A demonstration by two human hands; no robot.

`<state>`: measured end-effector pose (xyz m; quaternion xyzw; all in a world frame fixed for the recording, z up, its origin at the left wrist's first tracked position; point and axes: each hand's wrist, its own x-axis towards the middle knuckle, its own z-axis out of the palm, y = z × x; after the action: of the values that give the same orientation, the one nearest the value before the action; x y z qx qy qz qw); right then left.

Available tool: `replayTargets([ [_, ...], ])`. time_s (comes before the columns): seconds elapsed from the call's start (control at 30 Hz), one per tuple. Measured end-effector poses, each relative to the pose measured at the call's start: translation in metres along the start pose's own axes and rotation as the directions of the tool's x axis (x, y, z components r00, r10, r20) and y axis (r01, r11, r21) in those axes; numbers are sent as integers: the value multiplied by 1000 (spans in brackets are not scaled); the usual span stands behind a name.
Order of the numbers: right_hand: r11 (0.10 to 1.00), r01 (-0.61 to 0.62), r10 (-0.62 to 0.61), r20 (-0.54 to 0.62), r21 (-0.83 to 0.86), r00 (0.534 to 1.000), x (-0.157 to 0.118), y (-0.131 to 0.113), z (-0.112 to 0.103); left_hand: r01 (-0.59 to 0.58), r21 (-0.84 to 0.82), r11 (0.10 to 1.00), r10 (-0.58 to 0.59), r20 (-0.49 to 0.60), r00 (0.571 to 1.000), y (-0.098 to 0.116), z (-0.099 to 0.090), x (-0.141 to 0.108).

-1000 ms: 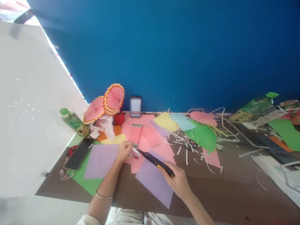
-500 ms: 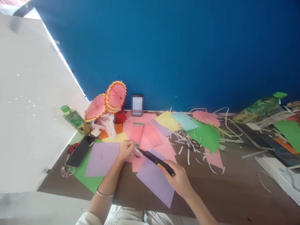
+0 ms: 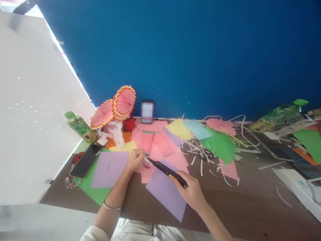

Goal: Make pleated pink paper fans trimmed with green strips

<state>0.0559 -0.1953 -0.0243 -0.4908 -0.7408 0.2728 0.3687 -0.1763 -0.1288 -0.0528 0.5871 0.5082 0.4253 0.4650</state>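
Left hand (image 3: 135, 160): rests on the pink paper, its grip pinched narrow on a small pink and white piece (image 3: 145, 163); what that piece is cannot be told.
Right hand (image 3: 191, 192): its grip is closed around the handle of a black and yellow craft knife (image 3: 167, 172).
Knife: it slants up and away from the right grip toward the left one, its tip touching or just beside the small piece at the left fingertips.
Beneath the hands: a pink sheet (image 3: 160, 157) lies under the left grip; a lilac sheet (image 3: 167, 195) lies under the knife, just beside the right hand.
Beyond the left grip: a pleated pink strip with green edging (image 3: 145, 142) lies just past the fingers, a second pleated pink piece (image 3: 163, 144) beside it.
Left of the left grip: another lilac sheet (image 3: 109, 169) on green paper (image 3: 94, 194), then a dark phone (image 3: 85, 160) lying flat.
Farther back: two pink paper fans with yellow and orange rims (image 3: 114, 107), a green-capped bottle (image 3: 80, 126), and a small upright screen (image 3: 147, 112) against the blue wall (image 3: 190, 53).
Right of the right grip: white paper trimmings (image 3: 200, 154), green (image 3: 220, 145), yellow (image 3: 178, 129) and pale blue (image 3: 197, 130) sheets, well apart from the hand.
Counter (image 3: 245, 204): dark brown, bare near the right wrist.
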Motion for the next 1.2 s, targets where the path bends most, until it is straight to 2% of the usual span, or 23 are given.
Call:
replayTargets([
  [0.17, 1000, 1, -1, 17, 3, 1000, 1, 1, -1, -51, 33, 998, 51, -18, 999, 1, 0, 1],
  [0.77, 1000, 4, -4, 35, -4, 999, 1, -1, -1, 4, -41, 999, -4, -6, 1000, 2, 0, 0],
  [1.0, 997, -51, 59, 146, -58, 988, 0, -8, -7, 39, -65, 997, -40, -13, 999, 5, 1, 0],
  [1.2, 991, -14, 36, 168, -134, 985, 3, -20, -17, 44, -86, 995, -45, -16, 999, 7, 1, -1],
])
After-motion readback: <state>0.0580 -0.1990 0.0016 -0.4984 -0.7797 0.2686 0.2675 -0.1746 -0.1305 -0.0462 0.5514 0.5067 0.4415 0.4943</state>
